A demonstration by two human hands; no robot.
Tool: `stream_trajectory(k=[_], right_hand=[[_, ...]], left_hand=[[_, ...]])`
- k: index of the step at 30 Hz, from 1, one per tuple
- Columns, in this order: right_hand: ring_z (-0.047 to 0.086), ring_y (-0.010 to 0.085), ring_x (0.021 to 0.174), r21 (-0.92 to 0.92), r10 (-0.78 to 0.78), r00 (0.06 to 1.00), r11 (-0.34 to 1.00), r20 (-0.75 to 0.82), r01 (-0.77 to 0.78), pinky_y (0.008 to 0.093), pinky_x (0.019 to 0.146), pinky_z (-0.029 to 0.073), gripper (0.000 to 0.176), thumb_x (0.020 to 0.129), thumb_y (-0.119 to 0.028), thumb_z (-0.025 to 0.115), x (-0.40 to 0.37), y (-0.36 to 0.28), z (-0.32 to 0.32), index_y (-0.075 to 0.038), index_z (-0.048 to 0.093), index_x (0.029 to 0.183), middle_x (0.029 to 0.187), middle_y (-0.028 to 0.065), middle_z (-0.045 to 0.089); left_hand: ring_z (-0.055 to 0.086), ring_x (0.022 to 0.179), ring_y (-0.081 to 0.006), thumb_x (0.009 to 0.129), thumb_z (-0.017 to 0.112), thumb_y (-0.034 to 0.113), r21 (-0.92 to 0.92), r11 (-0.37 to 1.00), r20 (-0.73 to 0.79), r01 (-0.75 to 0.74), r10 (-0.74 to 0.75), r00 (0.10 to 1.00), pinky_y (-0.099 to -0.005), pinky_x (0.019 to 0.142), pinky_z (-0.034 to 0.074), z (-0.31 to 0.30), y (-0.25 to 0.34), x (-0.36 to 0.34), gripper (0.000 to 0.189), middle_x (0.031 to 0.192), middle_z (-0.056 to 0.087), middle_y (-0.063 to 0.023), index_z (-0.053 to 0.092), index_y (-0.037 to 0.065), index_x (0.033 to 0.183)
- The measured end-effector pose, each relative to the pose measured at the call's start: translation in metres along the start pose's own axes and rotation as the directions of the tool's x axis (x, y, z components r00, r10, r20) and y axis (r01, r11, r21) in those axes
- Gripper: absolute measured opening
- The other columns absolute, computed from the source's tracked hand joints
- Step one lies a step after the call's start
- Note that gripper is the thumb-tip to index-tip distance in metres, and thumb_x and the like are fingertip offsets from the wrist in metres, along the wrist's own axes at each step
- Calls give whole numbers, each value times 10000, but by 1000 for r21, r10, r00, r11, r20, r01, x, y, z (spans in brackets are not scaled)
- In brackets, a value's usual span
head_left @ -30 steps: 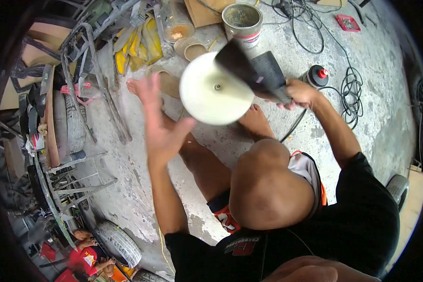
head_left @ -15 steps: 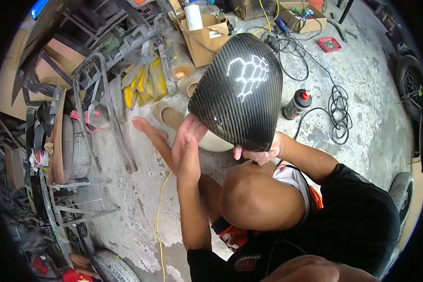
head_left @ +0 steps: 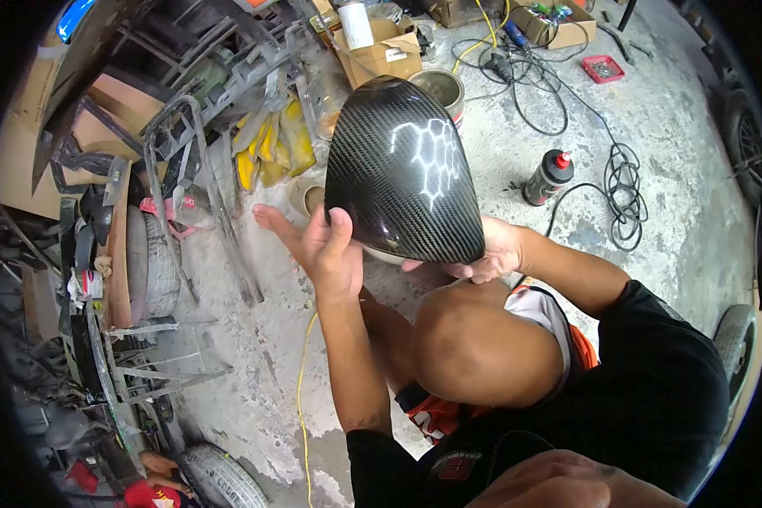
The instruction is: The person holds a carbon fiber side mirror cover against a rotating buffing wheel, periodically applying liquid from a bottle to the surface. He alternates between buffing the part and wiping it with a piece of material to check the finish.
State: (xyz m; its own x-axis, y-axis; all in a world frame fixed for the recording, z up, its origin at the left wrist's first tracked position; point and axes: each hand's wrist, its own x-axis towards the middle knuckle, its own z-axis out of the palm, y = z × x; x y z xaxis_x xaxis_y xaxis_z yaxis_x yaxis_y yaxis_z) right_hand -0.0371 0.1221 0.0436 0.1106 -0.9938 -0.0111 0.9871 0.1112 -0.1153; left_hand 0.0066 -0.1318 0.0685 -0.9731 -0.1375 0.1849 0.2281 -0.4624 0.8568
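A glossy black carbon-fibre shell (head_left: 402,173), rounded and tapering at the top, is held up above my knees. Light reflects on its right half in a hexagon pattern. My left hand (head_left: 337,250) grips the lower left edge, thumb showing at the rim and fingers partly hidden. Under the lower right corner, my right hand (head_left: 487,252) supports the shell with its fingers partly beneath it. Part of a pale rounded object shows below the shell's bottom edge. To the right, a black bottle with a red cap (head_left: 549,178) stands on the floor.
Black cables (head_left: 625,199) lie coiled at the right, near a red tray (head_left: 603,69) of small parts. A cardboard box (head_left: 381,59) and a bucket (head_left: 442,89) are beyond the shell. Metal frames and tyres (head_left: 220,478) crowd the left. Another person in red is at the lower left.
The shell has moved left and tilted in my hands, uncovering the bucket behind it. My left hand's thumb now lies at the shell's edge. The view has shifted slightly.
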Motion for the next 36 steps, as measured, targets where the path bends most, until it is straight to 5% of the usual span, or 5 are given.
stream_trajectory(k=[3,14,22,26,36], right_hand=[[653,191,575,-296,-216,899,949,-380,103,258,495,527,699,979,-612,379,-8,-1,6,-52,457,1390,938,194,692],[710,222,824,-668,-581,746,699,-326,253,292,692,599,526,1039,-349,463,-51,-16,27,-12,409,1441,1075,159,682],[415,279,1370,-968,-951,311,-83,5,-238,416,1129,337,904,821,-221,788,-67,-46,3,-121,266,1553,1474,154,450],[333,281,1440,-992,-936,351,-42,-3,-120,430,1178,270,1043,749,-155,840,-67,-57,-46,-142,199,1572,1554,155,353],[483,207,1297,-915,-877,465,281,-123,288,382,1115,377,798,568,142,824,-87,-22,-146,-107,471,1239,1322,68,546]], left_hand=[[403,1358,-238,1004,554,262,-205,975,-168,-92,57,984,-466,1158,277,3,-2,-11,479,1469,463,-70,451,123,1451],[549,1221,-270,1011,527,289,-550,832,-117,-70,7,993,-475,1041,460,-27,-4,-23,659,1405,537,-58,186,290,1575],[608,973,-201,947,672,228,550,835,-38,-36,68,997,-389,850,491,10,16,-10,267,1055,664,-54,634,20,1110],[588,782,-281,823,692,137,775,96,630,-625,-38,775,-408,781,439,54,-9,18,111,784,620,-101,615,58,820],[579,889,-229,770,604,129,498,16,796,-867,-405,450,-403,958,428,59,-75,5,33,784,581,-53,592,98,768]])
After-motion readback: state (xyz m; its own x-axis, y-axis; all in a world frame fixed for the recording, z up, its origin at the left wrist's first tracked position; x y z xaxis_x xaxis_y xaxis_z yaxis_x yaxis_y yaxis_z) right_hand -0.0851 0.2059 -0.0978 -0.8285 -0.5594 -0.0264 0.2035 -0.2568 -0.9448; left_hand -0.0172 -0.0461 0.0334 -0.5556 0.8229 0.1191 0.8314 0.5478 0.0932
